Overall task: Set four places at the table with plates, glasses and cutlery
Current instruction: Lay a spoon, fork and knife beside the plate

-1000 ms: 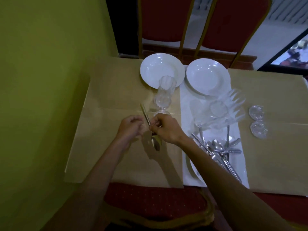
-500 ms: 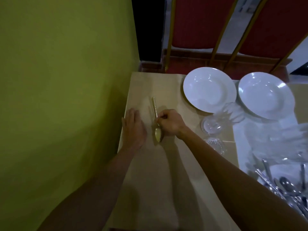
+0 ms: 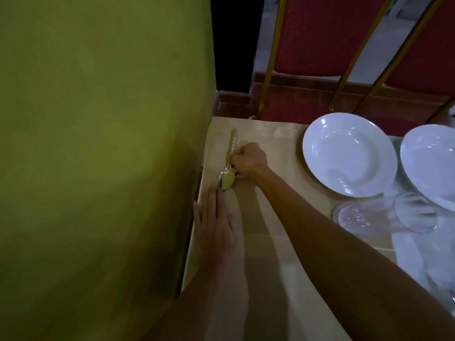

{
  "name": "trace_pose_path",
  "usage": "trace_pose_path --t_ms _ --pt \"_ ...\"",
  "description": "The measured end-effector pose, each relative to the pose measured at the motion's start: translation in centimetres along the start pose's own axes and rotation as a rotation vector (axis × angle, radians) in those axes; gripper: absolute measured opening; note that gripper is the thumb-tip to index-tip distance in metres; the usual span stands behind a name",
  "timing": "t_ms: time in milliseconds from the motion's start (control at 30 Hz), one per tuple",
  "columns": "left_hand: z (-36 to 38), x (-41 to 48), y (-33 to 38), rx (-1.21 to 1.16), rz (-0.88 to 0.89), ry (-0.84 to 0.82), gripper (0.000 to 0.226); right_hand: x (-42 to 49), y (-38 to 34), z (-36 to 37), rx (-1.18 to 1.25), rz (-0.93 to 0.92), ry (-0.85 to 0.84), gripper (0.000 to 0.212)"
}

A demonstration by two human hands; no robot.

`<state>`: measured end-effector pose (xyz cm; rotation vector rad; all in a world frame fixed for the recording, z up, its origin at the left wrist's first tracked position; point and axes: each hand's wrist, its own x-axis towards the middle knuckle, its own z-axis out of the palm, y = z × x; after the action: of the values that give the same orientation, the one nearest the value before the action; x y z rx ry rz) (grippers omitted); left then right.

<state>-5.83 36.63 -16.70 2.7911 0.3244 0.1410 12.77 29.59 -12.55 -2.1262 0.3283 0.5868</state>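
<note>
A metal spoon (image 3: 227, 179) lies on the beige tablecloth (image 3: 275, 242) near the table's left edge, bowl toward me, handle pointing away. My right hand (image 3: 247, 159) is closed on the spoon's handle, fingers pinching it low against the cloth. My left hand (image 3: 216, 227) rests flat on the cloth just below the spoon's bowl, fingers straight and holding nothing. Two white deep plates sit at the far right: one plate (image 3: 348, 153) fully seen, the second plate (image 3: 429, 166) cut by the frame edge. A clear glass (image 3: 354, 216) lies blurred below the plates.
A yellow-green wall (image 3: 98, 156) runs close along the table's left edge. Two red chairs with gold frames (image 3: 320, 45) stand behind the far side. A white runner (image 3: 423, 262) covers the cloth at the right.
The view has swung left and closer. My right hand has slid the spoon toward the table's left edge. My left hand has drawn back toward me, flat on the cloth below the spoon.
</note>
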Motion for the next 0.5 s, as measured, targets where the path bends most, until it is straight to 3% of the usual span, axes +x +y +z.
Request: trace_pose_path --t_ms 500 --pt "-0.2 0.1 0.2 -0.061 -0.063 -0.015 0.052 1.2 0.7 1.6 -0.156 -0.019 0.036 0.024"
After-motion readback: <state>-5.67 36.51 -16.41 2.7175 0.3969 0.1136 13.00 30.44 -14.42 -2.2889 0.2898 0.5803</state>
